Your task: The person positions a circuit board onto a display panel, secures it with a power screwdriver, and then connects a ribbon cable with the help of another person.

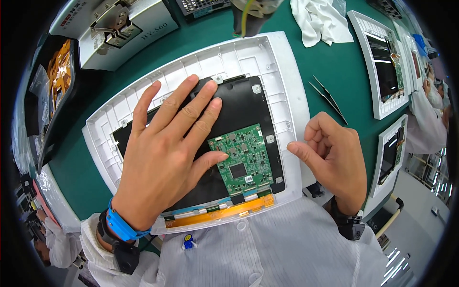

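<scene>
My left hand (167,143) lies spread on a black display panel (239,103) set in a white plastic housing (282,91). Its thumb tip touches the left edge of a green circuit board (246,158) on the panel; the palm hides part of the panel. An orange flex strip (224,209) runs along the near edge. By the housing's right edge, my right hand (334,158) is half curled and empty, its thumb held apart from the fingers. Whether that thumb touches the housing, I cannot tell. Black-tipped tweezers (330,100) rest on the green mat beyond it.
A white machine (129,36) stands at the far left, beside a dark bin (60,91) of orange flex strips. A dark tool with a yellow-green wire (253,14) hangs beyond the housing. White cloth (322,21) and two more housings (377,62) lie right; people work at both sides.
</scene>
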### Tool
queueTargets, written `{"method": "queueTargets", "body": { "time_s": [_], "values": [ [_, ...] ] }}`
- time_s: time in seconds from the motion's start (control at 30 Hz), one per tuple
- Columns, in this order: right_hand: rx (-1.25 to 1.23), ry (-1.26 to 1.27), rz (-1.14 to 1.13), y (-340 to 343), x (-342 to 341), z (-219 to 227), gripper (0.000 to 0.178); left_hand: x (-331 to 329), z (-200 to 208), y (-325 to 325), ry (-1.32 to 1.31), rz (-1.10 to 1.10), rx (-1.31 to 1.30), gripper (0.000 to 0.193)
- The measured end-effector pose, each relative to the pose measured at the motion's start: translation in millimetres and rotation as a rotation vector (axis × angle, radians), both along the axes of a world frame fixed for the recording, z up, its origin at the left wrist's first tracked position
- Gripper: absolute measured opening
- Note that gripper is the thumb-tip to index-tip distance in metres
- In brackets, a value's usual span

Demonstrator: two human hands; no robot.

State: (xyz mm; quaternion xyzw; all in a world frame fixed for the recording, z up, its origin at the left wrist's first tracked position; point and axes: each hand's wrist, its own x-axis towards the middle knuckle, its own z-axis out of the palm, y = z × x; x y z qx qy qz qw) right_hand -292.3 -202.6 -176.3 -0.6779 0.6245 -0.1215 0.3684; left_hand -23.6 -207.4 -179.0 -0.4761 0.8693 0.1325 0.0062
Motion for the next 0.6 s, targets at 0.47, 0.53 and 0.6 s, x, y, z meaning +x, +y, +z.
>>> {"method": "queueTargets", "body": {
  "time_s": [0.47,0.53,0.6],
  "values": [
    [-0.169,0.084,0.248,0,6,-9,0.021,1,-1,0,0.014,0.023,-0.047,0.07],
    [-0.187,0.098,0.252,-6,8,-11,0.021,2,-2,-2,0.009,0.032,-0.062,0.07],
    [-0.204,0.111,0.256,-12,9,-12,0.022,3,-5,-3,0.021,0.041,-0.093,0.066]
  ]
}}
